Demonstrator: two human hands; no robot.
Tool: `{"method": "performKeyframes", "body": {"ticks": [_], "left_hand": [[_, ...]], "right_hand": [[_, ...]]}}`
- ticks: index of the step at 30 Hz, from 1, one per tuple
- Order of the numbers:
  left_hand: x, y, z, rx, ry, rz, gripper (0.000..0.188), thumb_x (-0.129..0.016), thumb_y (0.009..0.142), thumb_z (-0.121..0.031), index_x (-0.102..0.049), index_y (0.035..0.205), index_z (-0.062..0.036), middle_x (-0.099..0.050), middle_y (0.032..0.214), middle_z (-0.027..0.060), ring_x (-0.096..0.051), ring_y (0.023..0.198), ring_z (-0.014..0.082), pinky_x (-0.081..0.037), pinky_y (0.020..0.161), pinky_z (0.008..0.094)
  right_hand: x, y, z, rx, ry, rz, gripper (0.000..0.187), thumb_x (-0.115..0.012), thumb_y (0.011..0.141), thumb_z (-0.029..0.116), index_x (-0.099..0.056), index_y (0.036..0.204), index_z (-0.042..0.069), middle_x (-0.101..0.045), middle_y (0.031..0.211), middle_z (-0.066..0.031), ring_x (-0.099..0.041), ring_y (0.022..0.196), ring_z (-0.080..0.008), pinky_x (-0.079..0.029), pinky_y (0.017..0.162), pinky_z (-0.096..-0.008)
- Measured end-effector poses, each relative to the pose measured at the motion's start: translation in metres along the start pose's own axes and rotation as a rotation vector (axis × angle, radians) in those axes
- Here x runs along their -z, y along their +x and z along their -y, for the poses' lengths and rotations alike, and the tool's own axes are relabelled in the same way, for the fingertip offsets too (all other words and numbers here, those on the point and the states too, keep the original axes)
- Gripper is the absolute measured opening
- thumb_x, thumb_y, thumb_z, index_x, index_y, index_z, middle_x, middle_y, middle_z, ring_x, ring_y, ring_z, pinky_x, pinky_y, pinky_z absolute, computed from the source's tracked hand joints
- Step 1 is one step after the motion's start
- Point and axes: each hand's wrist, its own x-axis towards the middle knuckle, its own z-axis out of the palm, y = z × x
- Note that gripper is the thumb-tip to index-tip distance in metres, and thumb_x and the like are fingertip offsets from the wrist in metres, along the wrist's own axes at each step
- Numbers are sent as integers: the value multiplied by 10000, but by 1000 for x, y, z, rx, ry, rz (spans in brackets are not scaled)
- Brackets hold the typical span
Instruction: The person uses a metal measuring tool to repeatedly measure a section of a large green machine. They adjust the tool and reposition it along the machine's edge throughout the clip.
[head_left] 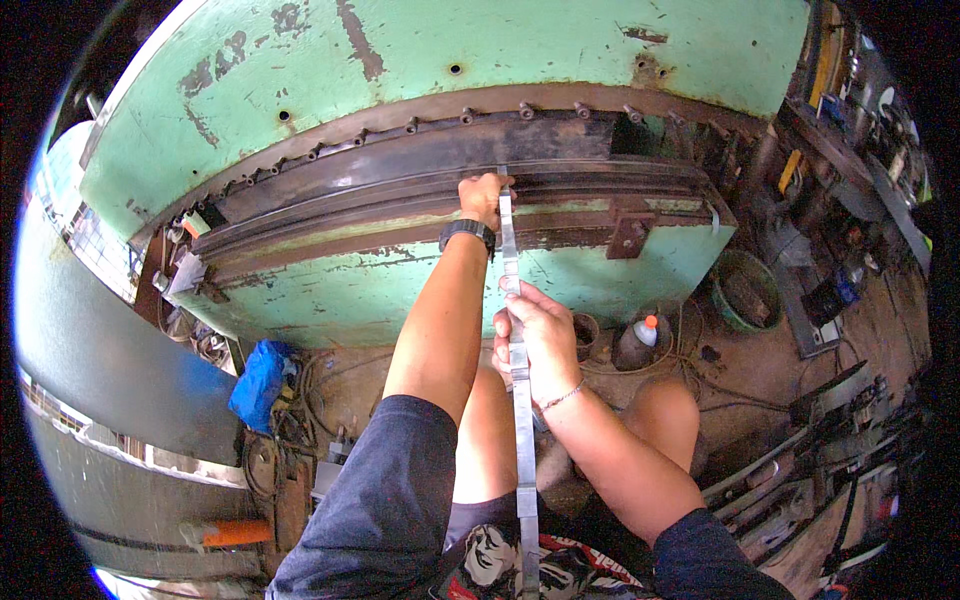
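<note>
A long, narrow strip of grey sheet metal (pixel 523 430), with steps along its length, runs from the press brake (pixel 360 290) straight back toward my body. Its far end meets the dark slot between the upper blade and the lower die. My left hand (pixel 484 198), wearing a black watch, is closed beside the far part of the strip, right at the die; its fingertips are partly hidden. Closer to me, my right hand (pixel 545 335) grips the strip from the right side, fingers wrapped around it. A thin bracelet circles that wrist.
A bracket (pixel 631 228) juts from the green lower beam. On the floor stand a bottle with an orange cap (pixel 646 330), a dark green bucket (pixel 748 290) and loose cables. Left lies a blue bag (pixel 262 385) beside large sheet metal (pixel 120 310). Metal pieces (pixel 800 460) crowd the right.
</note>
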Motion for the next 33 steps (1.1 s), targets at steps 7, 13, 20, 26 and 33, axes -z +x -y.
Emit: {"method": "performKeyframes", "body": {"ticks": [7,13,20,26,33], "left_hand": [[2,3,2,-18,-11,1,111,-669,815,-10,-653,877,82,-626,662,144,-603,513,242,-488,438,358],[-1,-4,-3,-19,83,-8,167,-614,879,-29,-681,963,99,-634,698,151,-594,547,243,-513,473,362],[-3,-3,-1,-15,-3,-4,94,-655,820,-3,-654,855,84,-631,668,150,-604,511,245,-498,437,358],[1,0,0,-10,-33,1,93,-662,824,-9,-656,852,80,-630,666,149,-602,515,247,-509,446,364],[-8,-7,-23,45,-27,8,113,-613,860,-19,-659,908,73,-665,755,170,-630,578,261,-527,461,404]], "right_hand": [[1,-2,-1,-1,27,21,252,-531,995,128,-574,1236,65,-568,667,-59,-511,413,-167,-396,367,-317],[-1,-1,-1,15,6,18,246,-526,995,128,-574,1226,60,-565,663,-59,-508,411,-165,-387,369,-315],[0,-1,1,3,26,15,246,-522,995,126,-574,1226,56,-567,663,-57,-506,408,-161,-389,363,-312],[-3,-4,1,11,10,11,246,-522,999,124,-578,1229,59,-569,663,-54,-513,410,-157,-392,360,-302],[-10,2,16,114,-26,82,210,-538,1005,140,-579,1193,56,-566,665,-46,-523,417,-153,-394,363,-308]]}}
